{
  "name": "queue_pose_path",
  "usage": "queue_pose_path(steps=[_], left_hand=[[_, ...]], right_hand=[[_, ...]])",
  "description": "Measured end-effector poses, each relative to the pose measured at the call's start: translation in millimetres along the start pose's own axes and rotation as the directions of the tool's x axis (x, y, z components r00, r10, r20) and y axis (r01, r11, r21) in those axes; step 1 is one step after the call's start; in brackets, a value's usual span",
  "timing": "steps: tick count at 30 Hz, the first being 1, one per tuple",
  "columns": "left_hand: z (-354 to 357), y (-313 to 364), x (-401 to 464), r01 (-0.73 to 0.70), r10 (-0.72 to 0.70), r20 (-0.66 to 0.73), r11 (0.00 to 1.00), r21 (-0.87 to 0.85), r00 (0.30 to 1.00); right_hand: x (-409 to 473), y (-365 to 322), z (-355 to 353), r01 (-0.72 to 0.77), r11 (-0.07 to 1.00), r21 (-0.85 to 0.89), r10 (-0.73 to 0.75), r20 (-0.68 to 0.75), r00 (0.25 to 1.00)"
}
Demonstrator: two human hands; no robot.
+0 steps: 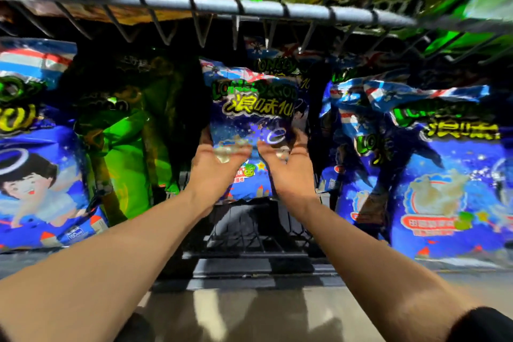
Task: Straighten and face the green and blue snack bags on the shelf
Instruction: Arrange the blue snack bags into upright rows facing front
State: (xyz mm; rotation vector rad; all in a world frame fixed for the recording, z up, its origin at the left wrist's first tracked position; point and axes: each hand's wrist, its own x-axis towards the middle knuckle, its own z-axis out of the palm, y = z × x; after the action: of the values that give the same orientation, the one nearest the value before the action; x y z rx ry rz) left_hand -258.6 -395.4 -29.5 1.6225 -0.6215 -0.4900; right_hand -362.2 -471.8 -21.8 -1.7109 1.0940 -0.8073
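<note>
Left hand (212, 168) and right hand (288, 166) grip 1 blue snack bag (256, 116) by its lower sides | bag upright, mid-shelf, between green bags (130, 130) and blue bags (427, 164) | wire shelf (244, 7) overhead

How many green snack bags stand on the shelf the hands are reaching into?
1 clearly: a green bag left of the held blue bag. More may hide behind it.

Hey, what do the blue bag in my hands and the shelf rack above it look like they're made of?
Blue bag: glossy plastic film, probably; it crinkles and throws bright glints. Shelf rack: metal wire with a smooth grey coating, judging by its thin rods joined to a thicker round bar.
</note>
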Motion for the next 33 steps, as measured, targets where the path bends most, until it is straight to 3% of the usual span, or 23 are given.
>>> queue_pose_path(steps=[2,6,10,12,17,23,29,33], left_hand=[[16.5,3.9,7.7,0.018,-0.017,0.050,1.000,-0.016,0.999],[44.4,-2.1,22.2,0.093,-0.079,0.158,0.992,-0.082,0.984],[60.5,-10.1,18.1,0.142,-0.142,0.176,0.990,0.014,0.974],[58.5,-14.1,19.3,0.172,-0.191,0.184,0.978,0.118,0.964],[56.3,-18.5,32.3,0.202,-0.229,0.243,0.971,0.130,0.943],[36.1,-12.4,24.1,0.253,-0.285,0.177,0.950,0.185,0.942],[-22.8,48.6,-15.0,0.113,-0.165,0.098,0.909,0.401,0.981],[-85.0,72.3,-71.4,-0.108,0.092,0.057,0.871,0.479,0.994]], right_hand=[[0.9,1.4,-6.9,0.063,0.992,-0.107,-0.068,-0.036,0.997],[23.0,9.5,-20.2,0.035,0.954,-0.299,-0.078,-0.134,0.988],[31.4,31.4,-13.3,-0.260,0.884,-0.388,0.258,-0.058,0.964],[31.6,37.5,-11.0,-0.305,0.875,-0.376,0.301,-0.070,0.951],[34.6,40.0,-9.1,-0.295,0.884,-0.363,0.264,-0.132,0.955],[17.2,30.5,-11.5,-0.228,0.890,-0.394,0.178,-0.160,0.971],[-38.7,-12.8,-3.5,-0.074,0.951,-0.300,0.015,-0.195,0.981],[-88.8,-54.0,45.2,0.046,0.992,-0.115,-0.051,-0.047,0.998]])
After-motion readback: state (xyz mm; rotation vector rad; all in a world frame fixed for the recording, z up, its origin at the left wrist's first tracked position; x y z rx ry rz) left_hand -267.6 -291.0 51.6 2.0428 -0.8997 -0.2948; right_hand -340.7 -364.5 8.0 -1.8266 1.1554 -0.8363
